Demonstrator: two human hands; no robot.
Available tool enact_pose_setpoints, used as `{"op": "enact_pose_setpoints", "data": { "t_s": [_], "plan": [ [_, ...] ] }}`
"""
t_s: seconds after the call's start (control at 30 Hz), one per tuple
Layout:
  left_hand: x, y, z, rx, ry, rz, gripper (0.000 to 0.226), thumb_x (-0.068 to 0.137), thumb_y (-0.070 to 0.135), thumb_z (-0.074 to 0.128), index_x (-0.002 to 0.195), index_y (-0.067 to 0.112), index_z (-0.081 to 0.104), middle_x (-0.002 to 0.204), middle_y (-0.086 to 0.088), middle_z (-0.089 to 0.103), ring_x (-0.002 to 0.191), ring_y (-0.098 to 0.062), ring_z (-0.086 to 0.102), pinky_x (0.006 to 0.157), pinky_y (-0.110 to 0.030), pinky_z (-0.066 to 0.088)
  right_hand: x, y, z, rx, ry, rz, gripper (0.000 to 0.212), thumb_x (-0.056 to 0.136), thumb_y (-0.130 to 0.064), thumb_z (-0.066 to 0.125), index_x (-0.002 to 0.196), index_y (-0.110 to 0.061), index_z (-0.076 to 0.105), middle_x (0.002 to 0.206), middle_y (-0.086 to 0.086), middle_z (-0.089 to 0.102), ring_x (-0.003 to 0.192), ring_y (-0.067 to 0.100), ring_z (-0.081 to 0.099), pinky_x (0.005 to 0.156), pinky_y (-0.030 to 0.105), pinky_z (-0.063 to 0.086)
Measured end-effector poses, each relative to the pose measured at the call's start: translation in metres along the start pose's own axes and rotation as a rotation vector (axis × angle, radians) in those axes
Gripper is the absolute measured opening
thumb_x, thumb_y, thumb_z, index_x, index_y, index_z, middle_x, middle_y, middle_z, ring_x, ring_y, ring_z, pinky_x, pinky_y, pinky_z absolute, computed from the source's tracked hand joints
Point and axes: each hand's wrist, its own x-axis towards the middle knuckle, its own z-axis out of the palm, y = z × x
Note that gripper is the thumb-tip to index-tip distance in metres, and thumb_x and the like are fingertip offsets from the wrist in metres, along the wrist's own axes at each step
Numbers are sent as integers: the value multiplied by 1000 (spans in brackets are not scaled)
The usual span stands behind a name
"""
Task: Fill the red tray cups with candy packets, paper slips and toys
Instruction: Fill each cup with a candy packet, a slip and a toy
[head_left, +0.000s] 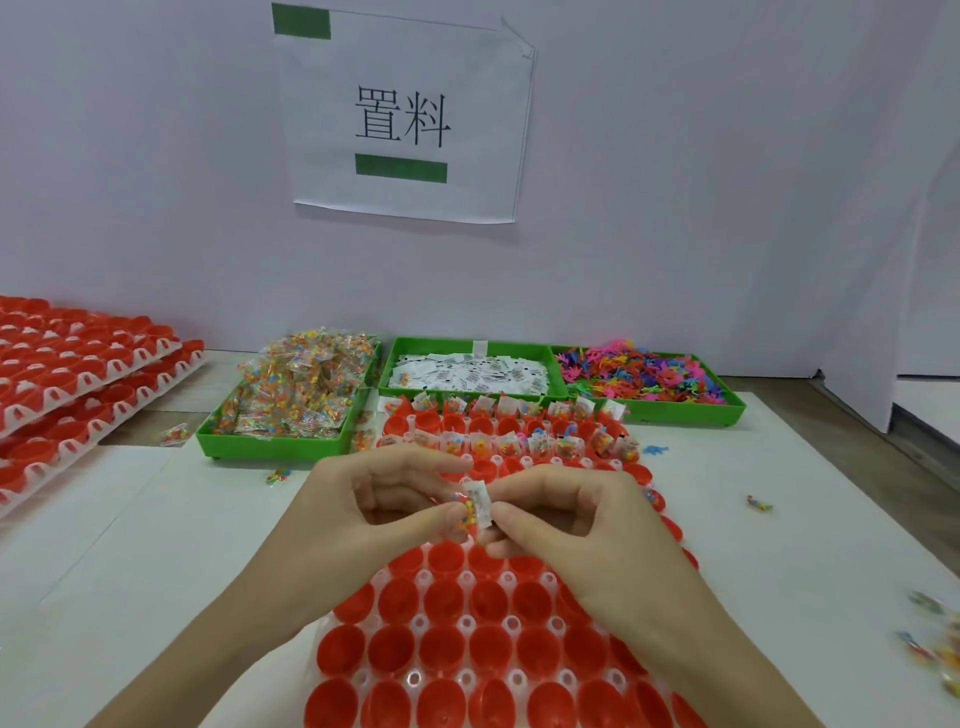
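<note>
- Candy packet (469, 512) with a paper slip (482, 503) laid against it — pinched together between the fingertips of both hands, held just above the middle of the red tray (467, 644).
- Left hand (363, 512): thumb and fingers curled onto the packet's left side, grasping it.
- Right hand (566, 525): thumb and forefinger nipping the slip and the packet's right edge.
- Step in hand, as judged: pairing slip with packet before seating both in a cup. Done well, the slip stays flat against the packet, the pair goes into the nearest unfilled cup beyond the hands, and only one hand lets go at a time.
- Tray state: the far rows hold packets and slips; the near rows of cups show bare red — most of the work remains.
- Supply bins behind the tray: candy bin (280, 449) at left, slip bin (470, 345) in the middle, toy bin (685, 413) at right.
- Stacked spare trays (78, 374) far left; stray packets lie loose on the table (156, 545).
</note>
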Motion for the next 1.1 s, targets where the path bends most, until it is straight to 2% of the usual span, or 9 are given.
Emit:
{"op": "enact_pose_setpoints", "data": {
  "t_s": [0.13,0.27,0.43,0.53,0.67,0.83,0.9,1.03,1.1],
  "plan": [
    [-1,2,-1,36,-20,-46,20,79,28,84,99,26,82,83,-11,79,82,-27,77,79,-31,60,-2,0,-1,-62,-55,7,21,98,-6,65,101,-20,81,89,4,79,85,20,77,79,27,61],
    [-2,4,1,56,-22,-36,12,79,22,85,90,22,80,85,-11,79,83,-29,77,83,-41,61,-3,1,-1,-80,-57,16,20,98,-9,66,98,-22,81,87,3,79,84,20,77,80,28,61],
    [-2,7,0,34,-32,-17,10,78,17,84,84,16,77,91,-11,79,88,-27,77,82,-31,62,2,-3,-8,-73,6,17,19,98,-5,63,99,-13,79,87,7,79,83,20,76,75,26,61],
    [-1,8,-3,-21,-14,-31,8,79,14,82,84,15,76,90,-13,79,84,-26,78,74,-22,60,17,-8,-26,-134,110,14,21,99,-2,60,99,-12,78,86,6,79,81,20,76,72,24,61],
    [1,6,-4,-36,64,-21,8,78,17,81,83,17,74,82,-13,78,77,-25,78,61,-14,55,64,-7,-69,-364,263,41,19,100,-3,59,100,-11,75,83,7,77,73,14,74,65,23,59],
    [3,0,-8,9,97,-7,11,77,24,81,86,21,75,81,-11,76,73,-27,75,72,-23,60,144,23,-139,-771,409,143,17,99,-4,58,104,-4,75,94,13,76,83,22,71,75,31,58],
    [4,-1,-9,22,108,-5,10,77,23,81,86,20,75,82,-10,76,72,-27,75,70,-22,59,168,36,-165,-924,418,162,18,98,-3,58,100,-7,76,104,17,75,94,28,71,87,34,55],
    [6,-2,-10,43,122,-10,9,76,24,81,83,22,75,81,-10,76,70,-27,75,68,-22,59,192,57,-193,-1152,358,178,22,99,-4,60,109,-12,78,115,16,74,88,27,65,76,26,43],
    [6,-3,-11,61,129,-10,9,76,24,81,83,22,75,80,-10,76,69,-26,75,69,-25,60,201,63,-197,-1242,331,160,28,99,-2,59,119,-12,75,114,17,74,83,27,64,75,29,46]
  ]
}}
